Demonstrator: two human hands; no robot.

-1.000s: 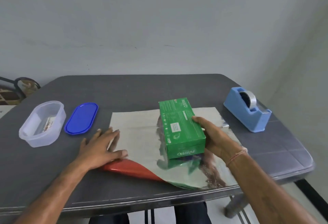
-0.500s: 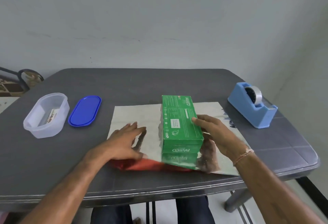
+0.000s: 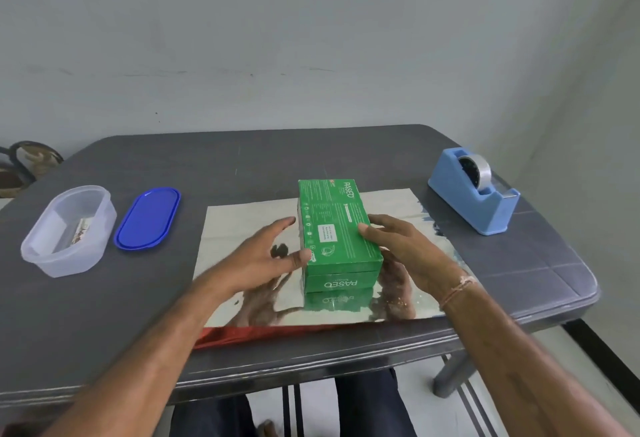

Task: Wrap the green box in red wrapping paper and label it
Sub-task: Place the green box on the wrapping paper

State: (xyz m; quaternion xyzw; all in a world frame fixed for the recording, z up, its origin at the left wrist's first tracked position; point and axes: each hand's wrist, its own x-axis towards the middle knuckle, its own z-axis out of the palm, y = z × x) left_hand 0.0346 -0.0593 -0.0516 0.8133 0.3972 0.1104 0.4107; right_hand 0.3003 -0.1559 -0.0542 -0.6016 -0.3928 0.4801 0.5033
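From the head view, the box (image 3: 337, 229) lies flat on the paper (image 3: 242, 225), right between the two hands, with its long side running away from the person and its far end reaching just past the paper's far edge. The paper is spread on the grey worktop (image 3: 207, 166) silver side up under both hands. Its red side shows only as a strip along the edge nearest the person, below the wrists. The left hand (image 3: 256, 260) hovers low over the paper just left of the box, spread wide with the fingers stretched out. Its thumb tip touches the box's left side near the near corner and its index finger points at the same side further along. It has hold of nothing. The right hand (image 3: 405, 249) grips the box from the other side, with the thumb laid on the top face at the right edge and the fingers down along the right side. How far those fingers curl cannot be seen. A thin thread band (image 3: 457, 289) circles the right wrist. The shiny paper mirrors both hands and the near end of the box. Well beyond the right hand, further right and back, stands a blue tape dispenser (image 3: 471, 194) with a roll in it. Well left of the left hand lies a blue oval lid (image 3: 149, 218), and just left of that a clear tub (image 3: 69, 229) with something small inside, too blurred to tell.
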